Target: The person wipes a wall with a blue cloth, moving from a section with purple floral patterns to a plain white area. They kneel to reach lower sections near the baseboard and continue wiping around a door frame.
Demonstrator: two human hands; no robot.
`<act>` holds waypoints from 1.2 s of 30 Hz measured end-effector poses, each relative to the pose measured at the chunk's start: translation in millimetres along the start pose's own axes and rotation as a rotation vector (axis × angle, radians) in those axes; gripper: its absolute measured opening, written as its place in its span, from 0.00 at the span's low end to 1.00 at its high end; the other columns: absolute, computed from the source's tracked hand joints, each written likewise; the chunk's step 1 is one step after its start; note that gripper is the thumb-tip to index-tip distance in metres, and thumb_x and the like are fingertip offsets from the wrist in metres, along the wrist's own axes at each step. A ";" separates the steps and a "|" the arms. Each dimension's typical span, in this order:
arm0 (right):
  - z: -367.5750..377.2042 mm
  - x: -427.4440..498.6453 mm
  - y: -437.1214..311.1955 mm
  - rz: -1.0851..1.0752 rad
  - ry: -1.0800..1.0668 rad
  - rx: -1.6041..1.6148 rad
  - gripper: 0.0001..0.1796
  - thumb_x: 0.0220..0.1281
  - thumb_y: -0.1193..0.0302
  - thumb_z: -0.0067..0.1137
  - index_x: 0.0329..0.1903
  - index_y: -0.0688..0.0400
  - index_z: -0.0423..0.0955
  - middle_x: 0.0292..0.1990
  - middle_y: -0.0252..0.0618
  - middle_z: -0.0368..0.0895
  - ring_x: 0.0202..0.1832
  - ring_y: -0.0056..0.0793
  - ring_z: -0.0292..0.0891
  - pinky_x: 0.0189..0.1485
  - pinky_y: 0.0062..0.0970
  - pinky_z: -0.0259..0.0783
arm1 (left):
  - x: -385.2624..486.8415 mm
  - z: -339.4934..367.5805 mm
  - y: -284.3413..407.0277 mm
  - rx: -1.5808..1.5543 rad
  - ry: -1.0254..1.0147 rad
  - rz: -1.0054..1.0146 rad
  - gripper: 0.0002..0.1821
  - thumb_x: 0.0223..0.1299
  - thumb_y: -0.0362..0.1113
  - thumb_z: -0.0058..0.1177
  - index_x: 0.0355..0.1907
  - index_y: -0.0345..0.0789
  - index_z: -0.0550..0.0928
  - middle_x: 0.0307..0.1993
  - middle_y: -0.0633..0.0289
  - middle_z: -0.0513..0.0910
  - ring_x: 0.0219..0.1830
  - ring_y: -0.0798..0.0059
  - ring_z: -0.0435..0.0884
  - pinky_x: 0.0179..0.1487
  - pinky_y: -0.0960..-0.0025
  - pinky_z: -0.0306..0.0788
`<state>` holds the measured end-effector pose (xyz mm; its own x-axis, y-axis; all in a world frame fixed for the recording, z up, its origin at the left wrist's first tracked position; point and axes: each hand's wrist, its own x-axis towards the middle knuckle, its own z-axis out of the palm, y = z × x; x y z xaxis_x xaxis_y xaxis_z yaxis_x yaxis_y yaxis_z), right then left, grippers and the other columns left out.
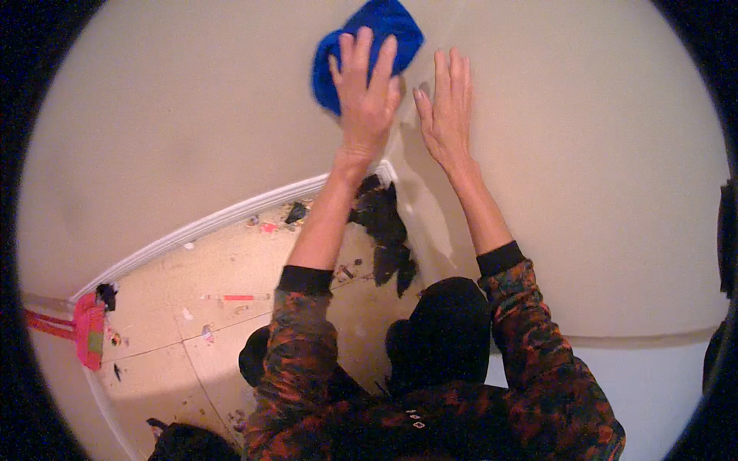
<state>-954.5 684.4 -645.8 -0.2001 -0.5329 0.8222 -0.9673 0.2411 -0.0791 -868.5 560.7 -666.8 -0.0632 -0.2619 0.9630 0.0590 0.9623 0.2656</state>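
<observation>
My left hand [366, 92] presses a blue cloth [403, 34] flat against the wall [202, 104], its fingers spread over the cloth. To the right of the wall corner, my right hand [450, 109] rests with its palm side towards the other wall [588, 173] and holds nothing. The thumb stands apart from the fingers, which lie close together. The cloth lies only under the left hand, just left of the corner.
White skirting [219, 220] edges the tiled floor [230, 340]. Black scraps [383, 230] lie by the corner, with small litter and a red-and-clear stick-like thing [237, 297] further left. A pink broom [89, 331] leans at the far left. Something black, perhaps an animal [190, 444], shows at the bottom left.
</observation>
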 end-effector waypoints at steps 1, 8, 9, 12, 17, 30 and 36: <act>15.7 10.2 -4.6 0.007 0.064 0.057 0.39 0.68 0.69 0.59 0.78 0.61 0.54 0.79 0.59 0.47 0.80 0.63 0.40 0.80 0.55 0.43 | 2.0 -4.4 -20.0 0.172 -0.071 0.020 0.37 0.63 0.34 0.58 0.76 0.48 0.67 0.79 0.52 0.56 0.80 0.45 0.51 0.75 0.34 0.49; 100.4 21.7 8.3 0.009 0.135 0.001 0.42 0.69 0.67 0.57 0.80 0.60 0.48 0.80 0.60 0.39 0.81 0.63 0.35 0.79 0.58 0.39 | -27.6 -12.2 -69.3 0.519 -0.501 0.188 0.37 0.70 0.41 0.51 0.80 0.60 0.57 0.82 0.64 0.48 0.82 0.57 0.48 0.72 0.35 0.57; 107.9 14.7 10.0 0.029 0.104 -0.020 0.43 0.67 0.66 0.59 0.80 0.59 0.49 0.80 0.60 0.40 0.81 0.62 0.36 0.79 0.57 0.40 | -33.2 -14.6 -72.2 0.543 -0.560 0.189 0.37 0.71 0.40 0.50 0.80 0.60 0.57 0.83 0.64 0.48 0.82 0.57 0.48 0.72 0.36 0.57; 113.4 -21.2 -2.5 0.124 -0.011 0.022 0.48 0.63 0.69 0.64 0.80 0.61 0.46 0.79 0.62 0.39 0.80 0.65 0.37 0.79 0.59 0.42 | -53.1 -36.5 -78.0 0.509 -0.741 0.195 0.38 0.70 0.35 0.46 0.80 0.61 0.56 0.83 0.68 0.48 0.82 0.60 0.51 0.74 0.36 0.56; 107.2 -15.0 -32.6 0.124 0.052 0.172 0.47 0.64 0.65 0.65 0.79 0.63 0.48 0.78 0.65 0.41 0.80 0.64 0.39 0.79 0.56 0.43 | -26.7 -66.8 -87.7 0.598 -0.691 0.210 0.40 0.66 0.42 0.55 0.80 0.63 0.58 0.82 0.63 0.50 0.81 0.58 0.52 0.74 0.39 0.56; 139.5 -41.3 -11.1 0.248 0.127 0.110 0.48 0.65 0.63 0.65 0.80 0.59 0.47 0.79 0.65 0.34 0.80 0.70 0.32 0.79 0.59 0.40 | -35.0 -41.9 -83.6 0.544 -0.761 0.323 0.41 0.66 0.38 0.55 0.78 0.70 0.59 0.82 0.74 0.51 0.81 0.67 0.53 0.71 0.36 0.60; 157.8 -54.1 -58.6 0.215 0.121 0.267 0.59 0.53 0.64 0.76 0.80 0.61 0.46 0.79 0.66 0.29 0.80 0.72 0.30 0.78 0.61 0.40 | -49.4 -113.2 -117.1 0.604 -0.811 0.369 0.39 0.67 0.42 0.56 0.78 0.71 0.60 0.81 0.73 0.54 0.80 0.69 0.55 0.69 0.42 0.64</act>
<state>-911.7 571.0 -774.7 -0.3992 -0.3892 0.8302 -0.9148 0.1083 -0.3891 -759.4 452.6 -740.4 -0.7973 -0.0351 0.6026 -0.2782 0.9073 -0.3152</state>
